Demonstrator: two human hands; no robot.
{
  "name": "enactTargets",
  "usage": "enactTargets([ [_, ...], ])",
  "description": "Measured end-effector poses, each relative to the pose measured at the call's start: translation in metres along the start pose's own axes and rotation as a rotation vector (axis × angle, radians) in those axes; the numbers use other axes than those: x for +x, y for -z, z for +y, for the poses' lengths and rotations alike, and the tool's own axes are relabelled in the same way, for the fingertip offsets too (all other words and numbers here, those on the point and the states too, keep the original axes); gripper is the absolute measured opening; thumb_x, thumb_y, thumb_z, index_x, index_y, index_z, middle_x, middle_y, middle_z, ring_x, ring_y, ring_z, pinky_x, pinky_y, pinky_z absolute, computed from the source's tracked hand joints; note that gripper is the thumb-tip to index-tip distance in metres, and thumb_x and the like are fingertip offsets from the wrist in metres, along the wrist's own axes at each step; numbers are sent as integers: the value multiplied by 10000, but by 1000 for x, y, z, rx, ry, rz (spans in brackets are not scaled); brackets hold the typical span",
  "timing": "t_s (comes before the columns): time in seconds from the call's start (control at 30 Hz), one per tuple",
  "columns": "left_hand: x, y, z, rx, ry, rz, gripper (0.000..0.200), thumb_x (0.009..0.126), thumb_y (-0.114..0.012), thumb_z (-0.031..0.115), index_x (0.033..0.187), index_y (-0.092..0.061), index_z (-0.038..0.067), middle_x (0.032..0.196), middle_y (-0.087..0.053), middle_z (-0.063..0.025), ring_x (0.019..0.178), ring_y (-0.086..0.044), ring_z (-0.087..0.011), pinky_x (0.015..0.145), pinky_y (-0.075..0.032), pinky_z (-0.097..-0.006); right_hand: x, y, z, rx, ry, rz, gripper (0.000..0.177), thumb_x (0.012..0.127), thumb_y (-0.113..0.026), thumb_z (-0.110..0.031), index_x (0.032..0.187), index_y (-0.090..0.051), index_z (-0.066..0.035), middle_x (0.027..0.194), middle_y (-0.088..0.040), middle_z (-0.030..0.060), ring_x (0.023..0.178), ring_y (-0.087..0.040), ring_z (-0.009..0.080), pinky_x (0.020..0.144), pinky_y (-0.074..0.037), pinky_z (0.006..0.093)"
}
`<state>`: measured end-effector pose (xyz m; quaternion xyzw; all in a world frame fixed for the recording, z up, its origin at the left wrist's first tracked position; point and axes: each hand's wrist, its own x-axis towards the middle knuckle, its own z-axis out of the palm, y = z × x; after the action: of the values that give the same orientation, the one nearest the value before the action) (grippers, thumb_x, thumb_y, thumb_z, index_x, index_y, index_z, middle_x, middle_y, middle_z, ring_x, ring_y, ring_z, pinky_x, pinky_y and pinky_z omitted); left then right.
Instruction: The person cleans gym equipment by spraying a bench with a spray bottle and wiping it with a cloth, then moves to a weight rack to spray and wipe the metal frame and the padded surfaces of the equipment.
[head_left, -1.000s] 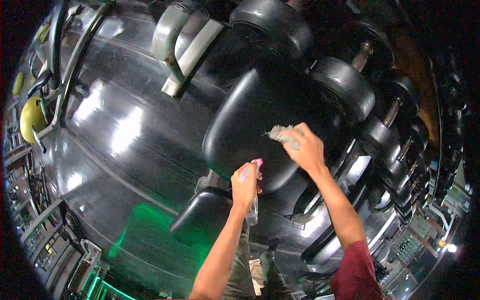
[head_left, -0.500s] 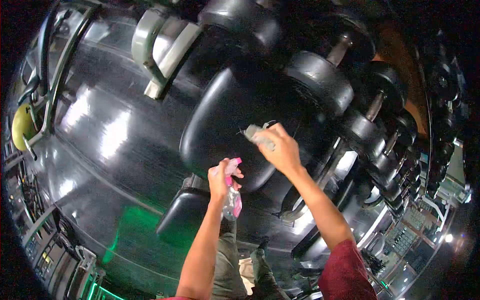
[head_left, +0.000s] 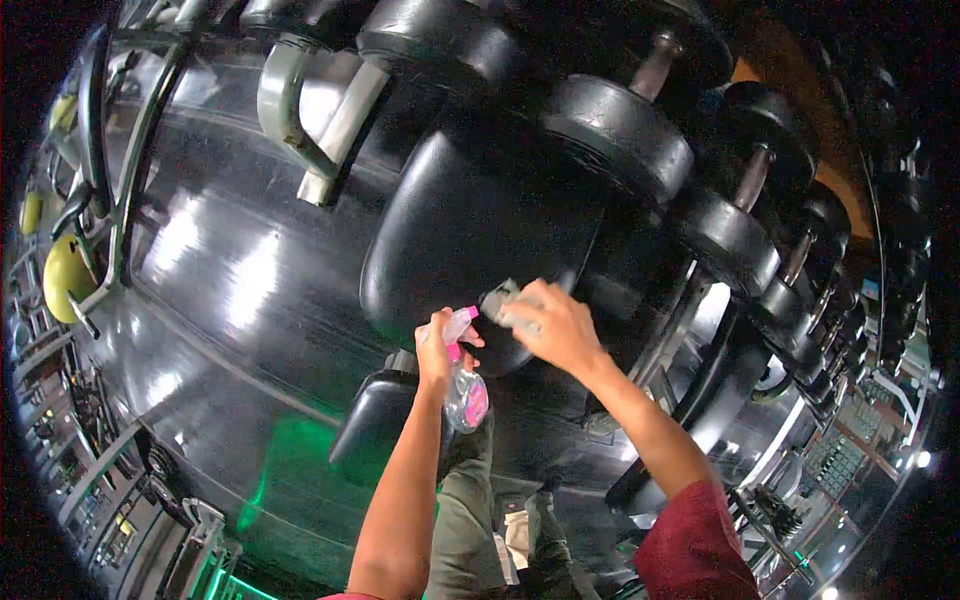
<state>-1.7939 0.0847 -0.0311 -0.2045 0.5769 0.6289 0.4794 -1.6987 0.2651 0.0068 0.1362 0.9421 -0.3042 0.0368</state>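
My left hand [head_left: 436, 347] is wrapped round the neck of a clear spray bottle [head_left: 466, 398] with a pink and white trigger head, its nozzle pointing right. Just right of the nozzle, my right hand [head_left: 556, 326] grips a crumpled greyish cloth [head_left: 505, 303]. Both hands are over the lower part of a black padded bench [head_left: 440, 220]. A smaller black pad [head_left: 372, 420] lies below and left of the bench, beside my left forearm.
Black dumbbells [head_left: 620, 135] line a rack from the top centre down the right side. A grey metal frame [head_left: 345, 125] stands at the upper left of the bench. Farther left are a yellow-green ball [head_left: 68, 280] and curved bars. My legs show below.
My right hand has moved down with the cloth, closer to the bottle's nozzle. The bottle now hangs more clearly in view below my left hand. The view has shifted slightly.
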Motion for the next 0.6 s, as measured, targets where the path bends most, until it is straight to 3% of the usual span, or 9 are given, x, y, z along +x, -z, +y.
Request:
enactTargets([
  [0.1,0,-1,0,24,-8,23,513,900,-441,415,800,-611,-59,644,-617,-189,332,-463,-231,379,-451,-347,-14,3,3,17,52,-99,267,703,-732,-184,965,-709,-228,948,-581,0,847,-623,218,643,-550,360],
  [0.27,1,0,0,22,-23,-1,523,913,-426,417,773,-610,-53,643,-623,-201,320,-461,-236,368,-455,-348,-8,17,38,15,-329,299,269,733,-730,-141,990,-680,-206,990,-599,26,871,-647,273,713,-548,385],
  [0.37,4,2,1,37,11,4,526,921,-418,419,764,-608,-46,642,-624,-199,314,-455,-230,369,-459,-350,-20,3,28,94,-249,323,279,716,-732,-141,983,-688,-207,996,-606,32,842,-651,279,714,-550,381],
  [0.47,3,1,0,45,15,25,526,926,-412,422,766,-603,-42,643,-622,-194,311,-450,-230,381,-465,-358,-39,-9,15,113,-8,108,286,709,-732,-178,989,-701,-228,986,-603,30,871,-650,257,690,-555,383],
  [0.53,3,2,1,103,10,11,550,897,-414,491,778,-598,-13,645,-612,-170,330,-452,-233,390,-457,-365,-40,-6,18,68,-25,63,262,724,-731,-192,982,-701,-229,984,-606,37,860,-653,261,685,-556,386],
  [0.6,2,2,2,108,7,11,553,898,-410,496,777,-595,-11,645,-611,-169,329,-451,-233,392,-457,-364,-31,-5,33,161,-233,299,235,758,-716,-184,989,-694,-222,986,-611,43,868,-652,277,693,-555,392],
])
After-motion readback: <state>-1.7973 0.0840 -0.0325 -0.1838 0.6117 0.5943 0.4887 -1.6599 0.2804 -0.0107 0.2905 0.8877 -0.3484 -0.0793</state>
